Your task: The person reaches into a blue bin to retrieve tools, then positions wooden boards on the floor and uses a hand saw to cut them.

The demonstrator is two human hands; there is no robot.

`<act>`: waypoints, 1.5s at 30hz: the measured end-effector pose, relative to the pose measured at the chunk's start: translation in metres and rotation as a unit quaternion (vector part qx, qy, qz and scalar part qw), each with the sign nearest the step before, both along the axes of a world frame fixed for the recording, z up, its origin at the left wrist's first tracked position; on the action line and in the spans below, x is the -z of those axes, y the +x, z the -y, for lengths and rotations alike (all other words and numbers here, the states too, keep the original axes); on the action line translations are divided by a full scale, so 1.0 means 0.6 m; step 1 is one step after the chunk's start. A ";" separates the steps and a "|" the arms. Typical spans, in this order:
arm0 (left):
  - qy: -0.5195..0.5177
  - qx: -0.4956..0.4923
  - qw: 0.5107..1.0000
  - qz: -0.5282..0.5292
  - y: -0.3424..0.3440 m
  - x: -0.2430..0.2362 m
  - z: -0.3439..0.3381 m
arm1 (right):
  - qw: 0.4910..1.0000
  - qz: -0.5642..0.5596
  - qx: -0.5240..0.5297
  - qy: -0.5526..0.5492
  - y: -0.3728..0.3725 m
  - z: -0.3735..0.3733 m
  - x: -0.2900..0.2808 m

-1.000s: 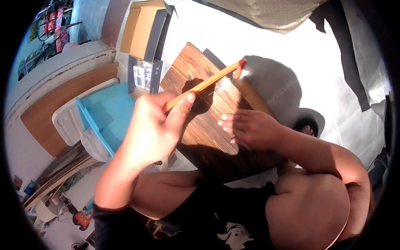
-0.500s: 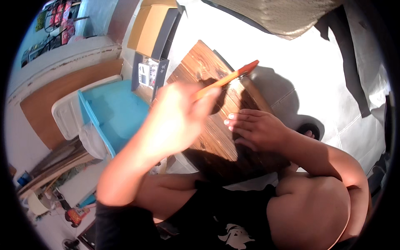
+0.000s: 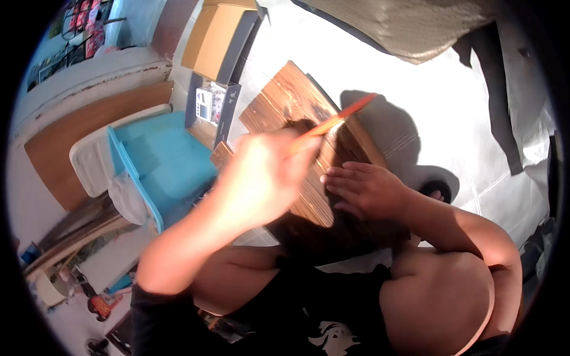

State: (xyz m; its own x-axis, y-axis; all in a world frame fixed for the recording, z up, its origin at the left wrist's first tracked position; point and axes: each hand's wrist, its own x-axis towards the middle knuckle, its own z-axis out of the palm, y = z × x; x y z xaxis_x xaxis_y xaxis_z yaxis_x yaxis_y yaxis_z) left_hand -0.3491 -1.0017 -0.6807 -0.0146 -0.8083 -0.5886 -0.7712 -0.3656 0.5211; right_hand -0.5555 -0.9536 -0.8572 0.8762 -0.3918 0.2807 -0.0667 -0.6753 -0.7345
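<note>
My left hand (image 3: pixel 270 172) is closed around a slim orange tool (image 3: pixel 335 121), slightly blurred; its red-orange end points up to the right and its exact kind is unclear. The hand and tool are over a brown wooden board (image 3: pixel 285 86) with visible grain, set in front of my legs. From this angle I cannot tell whether the tool touches the wood. My right hand (image 3: pixel 365 188) lies flat on the board's right part, fingers stretched out and holding nothing. Shadow covers the board's near part, and my left hand hides some of its left side.
A blue plastic bin (image 3: pixel 157 145) stands left of the board, beside a white lid (image 3: pixel 89 160). Behind it is an open dark cardboard box (image 3: pixel 222 44) with small packs inside. A beige cover (image 3: pixel 409 29) hangs at the far right. My foot (image 3: pixel 438 194) shows right of the board.
My left hand has shifted slightly right and down with the orange tool, which has turned a little in the grip. My right hand stays on the board.
</note>
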 end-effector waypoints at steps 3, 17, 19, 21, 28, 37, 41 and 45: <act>-0.054 0.050 0.997 -0.009 -0.024 0.048 0.006 | 1.000 0.017 0.000 -0.023 0.005 -0.005 -0.010; -0.029 0.024 0.999 -0.039 0.068 0.002 -0.022 | 0.912 -0.293 0.260 0.122 0.082 -0.077 -0.144; -0.031 0.032 0.998 -0.043 0.062 0.007 -0.016 | 0.810 -0.279 0.485 0.174 0.137 -0.111 -0.112; -0.047 0.037 0.997 -0.041 0.059 0.008 0.006 | 0.720 -0.297 0.615 0.123 0.186 -0.113 -0.078; 0.040 0.053 0.997 -0.048 0.052 -0.002 0.023 | 0.691 -0.287 0.652 0.119 0.205 -0.113 -0.068; -0.005 0.061 0.996 -0.061 0.043 0.030 0.003 | 0.676 -0.311 0.655 0.136 0.204 -0.119 -0.058; -0.026 0.046 0.995 -0.083 0.083 0.004 -0.019 | 0.670 -0.303 0.659 0.157 0.215 -0.129 -0.071; -0.021 0.021 0.997 -0.078 0.047 0.058 0.011 | 0.670 -0.302 0.666 0.129 0.209 -0.104 -0.065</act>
State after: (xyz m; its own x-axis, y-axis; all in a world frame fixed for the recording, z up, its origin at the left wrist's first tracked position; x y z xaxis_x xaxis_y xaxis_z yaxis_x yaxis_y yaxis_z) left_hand -0.3211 -1.0082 -0.7158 -0.1369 -0.8286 -0.5428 -0.6944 -0.3105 0.6492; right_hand -0.4300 -0.8912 -0.8181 -0.3747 -0.9064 -0.1951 -0.8216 0.4221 -0.3831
